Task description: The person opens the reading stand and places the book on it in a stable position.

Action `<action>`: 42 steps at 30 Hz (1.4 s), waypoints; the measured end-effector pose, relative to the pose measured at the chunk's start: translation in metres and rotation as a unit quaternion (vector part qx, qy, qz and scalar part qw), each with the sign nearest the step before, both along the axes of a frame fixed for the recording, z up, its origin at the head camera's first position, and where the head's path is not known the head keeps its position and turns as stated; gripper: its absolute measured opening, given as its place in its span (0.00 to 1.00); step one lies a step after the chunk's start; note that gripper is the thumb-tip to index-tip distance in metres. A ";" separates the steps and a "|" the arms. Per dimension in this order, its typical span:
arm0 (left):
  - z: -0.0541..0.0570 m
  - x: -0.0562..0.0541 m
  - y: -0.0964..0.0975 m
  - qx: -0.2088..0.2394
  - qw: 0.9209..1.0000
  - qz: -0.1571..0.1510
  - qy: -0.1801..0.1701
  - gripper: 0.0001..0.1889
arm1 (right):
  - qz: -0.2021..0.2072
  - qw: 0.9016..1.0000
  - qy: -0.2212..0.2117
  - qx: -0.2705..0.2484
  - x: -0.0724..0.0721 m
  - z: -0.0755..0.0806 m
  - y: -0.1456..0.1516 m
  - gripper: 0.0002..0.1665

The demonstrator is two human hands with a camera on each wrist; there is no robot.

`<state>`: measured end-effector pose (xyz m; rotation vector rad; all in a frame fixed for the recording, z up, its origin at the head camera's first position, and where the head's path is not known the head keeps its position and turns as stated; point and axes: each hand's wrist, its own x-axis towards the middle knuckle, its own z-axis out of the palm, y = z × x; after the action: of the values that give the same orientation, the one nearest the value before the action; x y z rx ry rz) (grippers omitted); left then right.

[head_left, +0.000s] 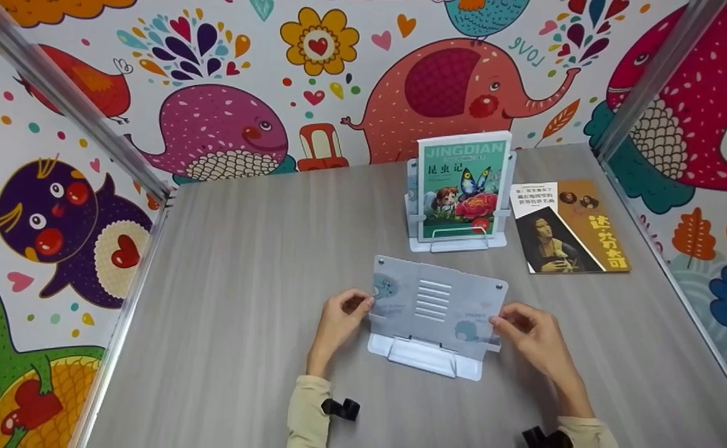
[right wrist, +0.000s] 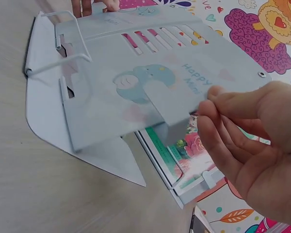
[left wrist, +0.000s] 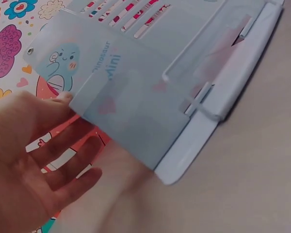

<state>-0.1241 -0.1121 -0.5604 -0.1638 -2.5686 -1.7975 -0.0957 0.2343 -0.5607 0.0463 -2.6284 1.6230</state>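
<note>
A pale blue-grey book stand (head_left: 431,305) with slots and cartoon prints stands on the table with its back panel raised. My left hand (head_left: 342,320) pinches the panel's left edge between thumb and fingers; in the left wrist view, the other fingers of that hand (left wrist: 34,145) hang loosely below the edge. My right hand (head_left: 534,336) pinches the right edge, and in the right wrist view its thumb and index finger meet beside a folded side tab (right wrist: 167,99). A wire page holder (right wrist: 70,43) lies across the stand's lower ledge (head_left: 422,356).
Behind this stand, a second stand (head_left: 414,244) holds upright a green book (head_left: 456,186) with a butterfly cover. An orange-brown book (head_left: 571,227) lies flat to its right. Colourful cartoon-printed walls (head_left: 226,124) and metal posts (head_left: 71,93) border the table (head_left: 232,280).
</note>
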 end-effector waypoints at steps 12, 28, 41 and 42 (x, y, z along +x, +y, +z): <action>-0.031 0.000 -0.012 -0.005 1.000 -0.002 -0.008 0.05 | -0.016 0.999 0.040 -0.010 -0.024 0.000 -0.003 0.04; -0.028 -0.012 -0.009 0.004 1.000 0.008 0.007 0.08 | -0.093 0.993 0.072 -0.014 -0.058 -0.001 -0.021 0.06; -0.031 -0.020 -0.006 0.005 0.998 0.046 0.035 0.07 | -0.090 0.992 0.077 -0.052 -0.063 -0.005 -0.028 0.05; -0.030 -0.019 -0.005 0.011 0.998 0.057 0.038 0.06 | -0.084 0.992 0.073 -0.054 -0.063 -0.004 -0.028 0.06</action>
<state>-0.1431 -0.1167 -0.5907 -0.0818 -2.4526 -1.7436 -0.1583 0.2061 -0.5650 -0.0563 -2.3637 1.6345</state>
